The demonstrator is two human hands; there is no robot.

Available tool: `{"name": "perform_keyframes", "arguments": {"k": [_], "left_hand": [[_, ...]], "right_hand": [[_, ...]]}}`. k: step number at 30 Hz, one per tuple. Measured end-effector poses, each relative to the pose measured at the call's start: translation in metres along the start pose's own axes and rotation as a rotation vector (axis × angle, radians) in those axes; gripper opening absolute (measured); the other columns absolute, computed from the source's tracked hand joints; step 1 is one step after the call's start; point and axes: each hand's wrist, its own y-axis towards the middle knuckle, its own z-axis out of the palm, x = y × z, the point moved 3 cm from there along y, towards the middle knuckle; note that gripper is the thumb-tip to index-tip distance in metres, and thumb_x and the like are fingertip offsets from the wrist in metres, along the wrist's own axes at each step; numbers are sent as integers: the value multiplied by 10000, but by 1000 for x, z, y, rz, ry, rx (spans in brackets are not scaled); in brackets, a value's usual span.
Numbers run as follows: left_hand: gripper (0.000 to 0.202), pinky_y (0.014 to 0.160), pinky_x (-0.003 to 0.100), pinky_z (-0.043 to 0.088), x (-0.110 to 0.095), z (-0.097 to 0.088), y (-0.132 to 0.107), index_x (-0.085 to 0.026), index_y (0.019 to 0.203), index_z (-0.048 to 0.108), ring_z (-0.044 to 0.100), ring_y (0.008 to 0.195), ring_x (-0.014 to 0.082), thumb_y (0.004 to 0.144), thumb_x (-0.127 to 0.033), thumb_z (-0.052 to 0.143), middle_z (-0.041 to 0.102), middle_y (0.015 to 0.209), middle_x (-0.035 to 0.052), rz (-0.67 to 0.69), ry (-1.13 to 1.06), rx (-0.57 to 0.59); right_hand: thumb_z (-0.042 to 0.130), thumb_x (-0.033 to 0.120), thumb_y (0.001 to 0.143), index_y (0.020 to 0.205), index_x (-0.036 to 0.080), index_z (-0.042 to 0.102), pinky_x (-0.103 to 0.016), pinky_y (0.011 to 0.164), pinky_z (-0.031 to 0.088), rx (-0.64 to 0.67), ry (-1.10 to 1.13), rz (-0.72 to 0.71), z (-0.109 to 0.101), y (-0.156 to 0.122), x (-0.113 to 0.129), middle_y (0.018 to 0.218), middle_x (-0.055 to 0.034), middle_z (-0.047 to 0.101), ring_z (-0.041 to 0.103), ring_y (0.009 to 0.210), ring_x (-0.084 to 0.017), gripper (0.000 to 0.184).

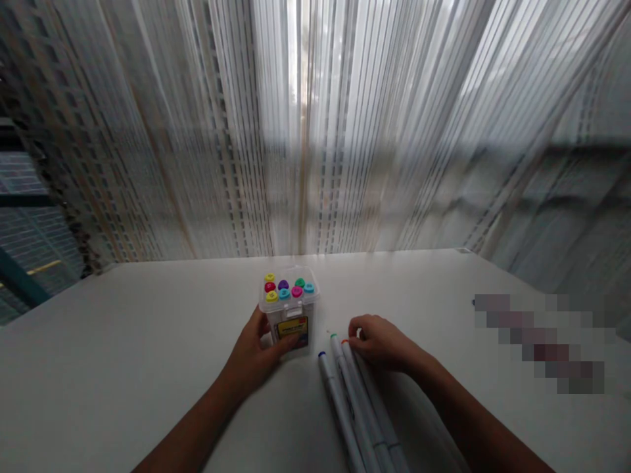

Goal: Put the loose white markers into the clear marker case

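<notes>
- From the head view, the left hand (pixel 260 343) was closed around the left side of a clear plastic box (pixel 310 314), its thumb laid across the front label (pixel 292 327).
- The box stood upright on the white table (pixel 162 328), left of the right hand (pixel 378 338).
- Its see-through lid (pixel 309 299) sat on top, with a latch (pixel 294 309) at the front; round coloured ends (pixel 296 291) showed beneath it in yellow, red, purple, green, light blue and pink.
- The right hand was narrow, its fingers curled in toward the thumb, at the far ends of some white markers (pixel 362 394); whether it gripped one could not be told.
- Those markers lay side by side on the table, slanting toward the near edge of the view; a blue tip (pixel 322 355), a green tip (pixel 334 336) and an orange-red tip (pixel 344 341) were visible.
- Behind the table hung a striped sheer curtain (pixel 315 131), with brickwork (pixel 27 226) at far left.
- A pixelated patch hid part of the right side.
</notes>
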Motion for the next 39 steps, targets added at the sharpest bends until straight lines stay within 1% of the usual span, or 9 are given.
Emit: {"name": "perform_keyframes", "arguments": {"k": [4,9,14,17,22,25,28,33,39], "left_hand": [[553,942,493,541,1,0,0,-203,1016,558,689,1057,327,604,-430,850,728,1117,110,-8,7,0],[591,956,507,535,2,0,0,-199,1056,571,677,1084,322,589,-423,854,726,1140,101,-27,-6,-9],[562,932,483,543,0,0,-1,-204,1076,591,673,1077,312,617,-414,837,721,1148,97,-11,2,20],[569,945,480,528,0,0,0,-192,1090,594,671,1064,311,624,-419,829,718,1145,105,11,23,18],[598,957,458,511,4,-1,2,-190,1131,577,653,1091,303,641,-428,822,701,1182,110,4,24,28],[609,937,447,519,6,-2,3,-193,1136,571,659,1073,299,637,-432,827,702,1177,106,-16,26,39],[577,949,447,511,5,-2,3,-198,1112,583,659,1074,295,639,-428,822,711,1156,95,6,27,39],[537,960,425,502,3,0,2,-213,1107,587,662,1069,270,652,-384,816,720,1144,67,37,10,43],[545,963,422,499,4,-1,2,-205,1129,580,661,1071,270,668,-389,805,722,1143,76,43,1,52]], "right_hand": [[613,209,888,911,143,737,-251,658,367,-5,-12,-8,1,1,-1,903,-90,719,599,775,-180,142],[607,244,902,934,147,739,-255,643,359,9,-34,-17,0,1,0,905,-89,723,608,777,-184,167],[596,268,910,967,146,745,-272,674,370,18,-64,0,-4,-4,6,967,-114,732,632,854,-214,201],[598,295,912,969,148,748,-279,689,377,12,-66,0,-5,-5,6,990,-121,733,638,877,-223,217],[606,286,898,948,158,742,-275,670,370,2,-35,3,-2,-2,3,950,-103,728,630,844,-211,193],[608,267,896,945,152,733,-272,669,359,-7,-29,5,0,1,1,959,-107,724,619,844,-207,177],[599,259,904,944,150,728,-271,678,357,3,-33,17,1,2,1,969,-112,724,615,852,-208,173],[606,296,916,939,147,722,-270,683,356,14,-49,41,0,1,3,992,-120,726,622,867,-213,190],[594,288,927,945,146,717,-267,687,357,0,-53,36,1,1,4,995,-112,726,618,879,-212,189]]}}
